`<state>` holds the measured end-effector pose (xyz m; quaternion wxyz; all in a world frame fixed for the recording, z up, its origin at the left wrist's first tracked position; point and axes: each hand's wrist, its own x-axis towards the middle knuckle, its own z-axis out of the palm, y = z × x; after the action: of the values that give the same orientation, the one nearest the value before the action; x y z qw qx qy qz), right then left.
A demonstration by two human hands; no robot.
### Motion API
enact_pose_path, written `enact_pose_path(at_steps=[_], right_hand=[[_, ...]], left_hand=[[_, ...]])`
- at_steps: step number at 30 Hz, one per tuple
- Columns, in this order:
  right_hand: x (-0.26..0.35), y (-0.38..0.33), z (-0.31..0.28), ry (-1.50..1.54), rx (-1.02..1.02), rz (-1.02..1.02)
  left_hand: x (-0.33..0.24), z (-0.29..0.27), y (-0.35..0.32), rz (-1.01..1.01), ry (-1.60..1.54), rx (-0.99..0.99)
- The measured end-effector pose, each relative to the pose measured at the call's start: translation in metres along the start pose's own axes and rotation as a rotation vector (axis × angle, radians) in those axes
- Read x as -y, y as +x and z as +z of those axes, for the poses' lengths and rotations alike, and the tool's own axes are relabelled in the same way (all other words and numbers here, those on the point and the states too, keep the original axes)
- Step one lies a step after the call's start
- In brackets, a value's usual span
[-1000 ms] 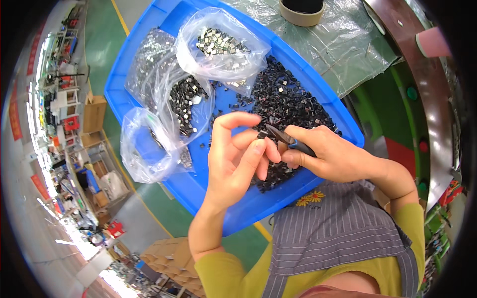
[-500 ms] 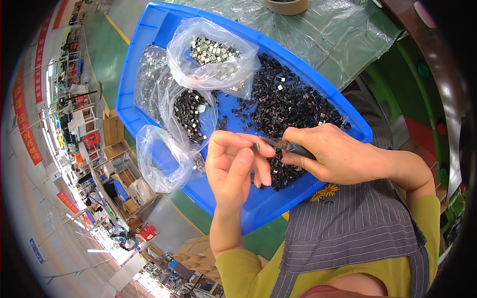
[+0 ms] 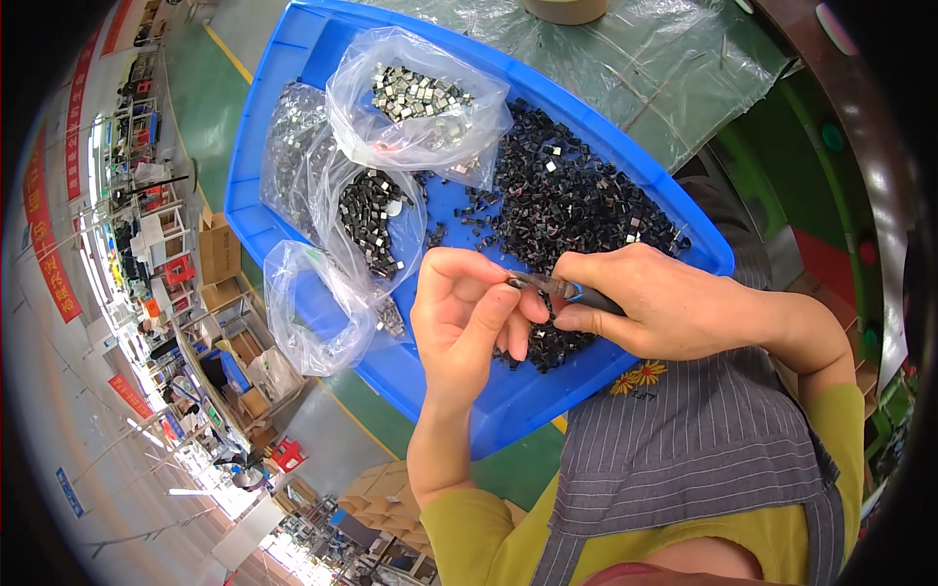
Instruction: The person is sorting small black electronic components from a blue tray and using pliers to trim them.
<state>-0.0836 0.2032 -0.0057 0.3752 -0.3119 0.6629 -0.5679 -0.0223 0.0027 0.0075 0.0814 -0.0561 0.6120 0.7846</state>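
So we've got both hands up over the near edge of the blue tray [image 3: 293, 68], which sits on the desk [image 3: 625, 59] under a clear plastic sheet. Our right hand [image 3: 674, 308] has its fingers clamped on a pair of tweezers [image 3: 562, 289] with a blue grip, tips pointing left toward the other hand. Our left hand [image 3: 469, 317] has its thumb and index finger pinched together on a tiny dark part [image 3: 512, 283], right where the tweezer tips meet it, so the part sits between the two hands just above the tray's near side. Under and behind the hands there's a big pile of small black parts [image 3: 576, 195] filling the right half of the tray. On the left half we see clear bags: one near the far edge with shiny metal bits [image 3: 420, 93], one in the middle with darker bits [image 3: 371, 210], and an empty-looking bag [image 3: 313, 313] hanging over the left near edge. A tape roll [image 3: 567, 8] sits on the desk past the far edge.
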Motion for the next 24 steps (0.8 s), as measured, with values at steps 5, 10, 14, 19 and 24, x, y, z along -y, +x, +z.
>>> enact_pose_path(at_steps=[5,10,14,19,24], right_hand=[[-0.003,0.001,0.0,-0.003,0.002,-0.024],[-0.002,0.002,0.0,0.037,0.072,0.044],[0.002,0.004,-0.001,0.015,0.143,0.12],[0.003,0.002,0.0,-0.028,0.107,0.119],[0.008,0.001,-0.001,-0.098,0.071,0.138]], left_hand=[[-0.005,0.003,0.0,-0.056,0.033,-0.041],[-0.008,0.002,0.002,-0.115,0.045,-0.035],[-0.009,-0.001,0.003,-0.178,0.041,-0.033],[-0.009,0.0,0.002,-0.17,0.079,-0.025],[-0.013,0.007,-0.002,-0.176,0.087,-0.069]])
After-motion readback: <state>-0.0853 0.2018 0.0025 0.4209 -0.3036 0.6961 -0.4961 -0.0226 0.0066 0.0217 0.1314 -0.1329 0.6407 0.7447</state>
